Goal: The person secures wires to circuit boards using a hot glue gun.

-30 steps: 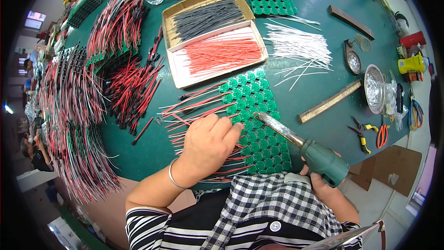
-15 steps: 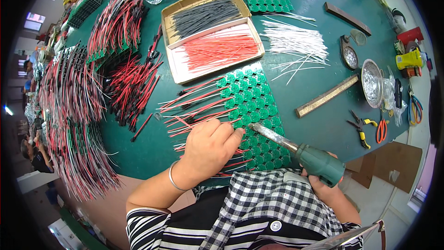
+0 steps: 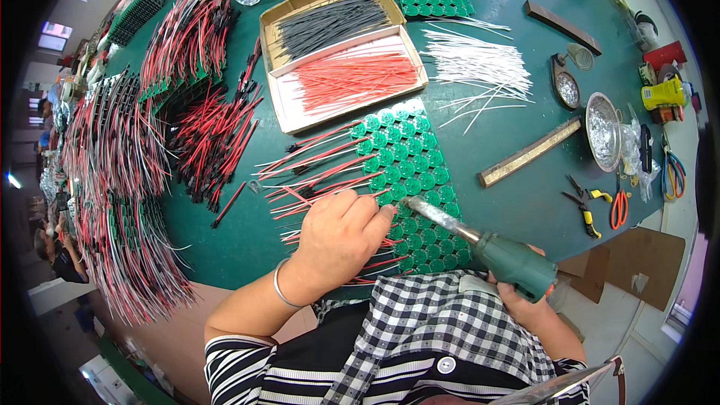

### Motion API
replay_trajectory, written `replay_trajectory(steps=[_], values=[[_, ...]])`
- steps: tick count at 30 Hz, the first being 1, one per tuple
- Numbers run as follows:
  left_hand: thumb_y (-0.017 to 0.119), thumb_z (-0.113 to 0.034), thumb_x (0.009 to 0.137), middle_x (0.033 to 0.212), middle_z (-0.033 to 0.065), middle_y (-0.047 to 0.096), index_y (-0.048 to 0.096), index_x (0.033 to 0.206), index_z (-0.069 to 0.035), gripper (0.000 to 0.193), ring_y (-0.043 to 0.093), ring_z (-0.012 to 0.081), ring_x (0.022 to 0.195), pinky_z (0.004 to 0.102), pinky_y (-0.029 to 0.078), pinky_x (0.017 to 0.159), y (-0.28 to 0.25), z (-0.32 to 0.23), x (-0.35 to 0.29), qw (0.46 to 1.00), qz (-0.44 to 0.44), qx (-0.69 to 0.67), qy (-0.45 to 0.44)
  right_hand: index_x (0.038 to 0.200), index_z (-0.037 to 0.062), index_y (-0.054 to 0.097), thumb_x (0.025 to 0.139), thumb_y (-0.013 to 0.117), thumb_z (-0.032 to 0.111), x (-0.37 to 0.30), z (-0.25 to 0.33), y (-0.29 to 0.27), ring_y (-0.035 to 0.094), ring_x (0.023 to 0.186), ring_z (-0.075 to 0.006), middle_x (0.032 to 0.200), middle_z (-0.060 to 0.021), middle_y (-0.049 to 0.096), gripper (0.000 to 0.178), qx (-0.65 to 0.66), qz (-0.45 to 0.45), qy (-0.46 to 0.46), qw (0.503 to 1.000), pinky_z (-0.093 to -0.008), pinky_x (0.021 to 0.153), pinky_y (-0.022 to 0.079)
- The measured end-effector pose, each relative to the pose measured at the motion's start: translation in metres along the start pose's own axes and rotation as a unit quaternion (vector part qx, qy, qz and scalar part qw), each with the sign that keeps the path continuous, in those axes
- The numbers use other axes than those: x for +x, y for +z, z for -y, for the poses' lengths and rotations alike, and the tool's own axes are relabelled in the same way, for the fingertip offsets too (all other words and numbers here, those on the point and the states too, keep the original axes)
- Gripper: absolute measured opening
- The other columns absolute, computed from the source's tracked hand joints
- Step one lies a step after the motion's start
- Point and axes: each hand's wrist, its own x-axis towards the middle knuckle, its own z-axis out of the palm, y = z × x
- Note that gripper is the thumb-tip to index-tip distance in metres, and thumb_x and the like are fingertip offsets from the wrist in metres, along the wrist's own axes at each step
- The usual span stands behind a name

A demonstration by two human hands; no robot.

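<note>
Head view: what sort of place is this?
Most likely an electronics assembly workshop. The right hand holds what looks like a soldering iron, its tip over a panel of round green circuit boards, and red wires lie sorted in a box tray beyond.

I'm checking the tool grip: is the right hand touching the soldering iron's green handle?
Touching. The head view shows the right hand gripping the green handle, with skin visible against its lower edge.
</note>
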Motion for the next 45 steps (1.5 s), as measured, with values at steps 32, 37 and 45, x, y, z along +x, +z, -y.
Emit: replay_trajectory(steps=[32,37,45], values=[[0.069,-0.013,0.073,0.074,-0.0011,0.055,0.071,0.090,-0.011,0.017,0.050,0.0160,0.063,0.0310,0.041,0.054,0.005,-0.015,-0.009,0.999,-0.024,-0.016,0.016,0.109,0.0012,0.065,0.090,0.065,0.024,-0.041,-0.012,0.018,0.063,0.081,-0.0149,0.096,-0.0065,0.067,0.030,0.090,-0.035,0.095,0.991,-0.0307,0.076,0.051],[0.069,-0.013,0.073,0.073,-0.0011,0.055,0.071,0.089,-0.011,0.017,0.051,0.0160,0.064,0.0310,0.041,0.054,0.007,-0.015,-0.008,0.999,-0.025,-0.015,0.016,0.101,0.0025,0.067,0.090,0.062,0.021,-0.032,-0.012,0.013,0.064,0.082,-0.0180,0.092,-0.0067,0.068,0.023,-0.031,-0.040,-0.036,0.998,-0.0331,0.078,0.050],[0.070,-0.013,0.073,0.071,-0.0007,0.054,0.070,0.086,-0.010,0.014,0.050,0.0160,0.062,0.0311,0.040,0.053,0.007,-0.017,-0.008,0.999,-0.030,-0.002,0.019,0.104,0.0067,0.071,0.083,0.066,0.016,-0.049,-0.010,0.018,0.063,0.099,-0.0286,0.102,-0.0087,0.070,0.023,0.156,-0.044,0.157,0.974,-0.0424,0.088,0.046]])
